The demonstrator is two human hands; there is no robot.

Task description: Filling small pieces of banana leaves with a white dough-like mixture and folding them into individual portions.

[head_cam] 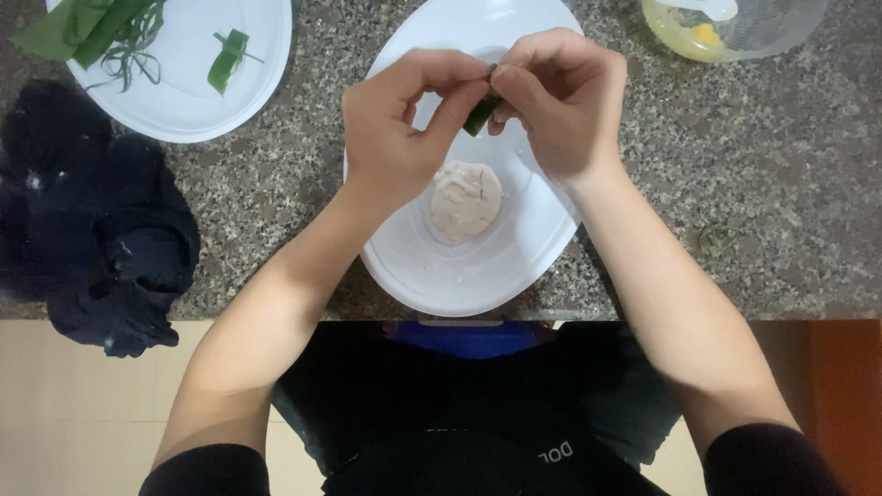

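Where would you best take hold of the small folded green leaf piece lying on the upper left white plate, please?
Probably pinch the folded leaf piece across its thicker green body from above, thumb and finger on its long sides. It lies flat and alone on the white plate, clear of the leaf strips; its thin stem ends look too flimsy.

I stand at a speckled granite counter (276, 184) in grey, brown and black, which fills the upper part of my view. Its front edge runs straight across below the middle. Under it, at eight o'clock, lies pale cream floor (83, 413). At four o'clock a reddish-brown wooden panel (841, 395) shows. The light is soft and even.
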